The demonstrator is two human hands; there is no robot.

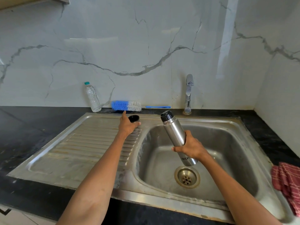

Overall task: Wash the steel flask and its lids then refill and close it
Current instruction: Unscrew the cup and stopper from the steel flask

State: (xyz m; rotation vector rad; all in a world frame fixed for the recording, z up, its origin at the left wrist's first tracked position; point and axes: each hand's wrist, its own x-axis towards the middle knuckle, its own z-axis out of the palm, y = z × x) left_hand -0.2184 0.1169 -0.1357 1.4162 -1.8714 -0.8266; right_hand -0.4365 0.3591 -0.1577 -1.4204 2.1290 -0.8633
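**Outer cap off, flask held over the basin**

Nearest: both forearms reach over the front rim of the stainless steel sink (162,202). Right hand (191,147) wraps the lower body of the brushed-steel cylindrical flask (176,134), held tilted over the basin above the brass drain (187,177). Its black inner lid (166,114) looks to be on yet.

Left hand (128,125) holds the round black outer cap (134,118) at the far edge of the ribbed draining board (84,143), index finger pointing straight at the brush. Whether the cap rests on the steel, cannot tell.

Far: blue-and-white bristle bottle brush (126,106) lies along the black counter's back edge, clear plastic water bottle (92,97) just left, chrome tap (188,93) right. Red striped cloth (287,179) at the sink's right rim.

Risks: one-handed grip low on a smooth flask; wet, it could slip and hit the basin. Cap could roll down the board's slope.

Room: basin open beneath the flask; board bare.
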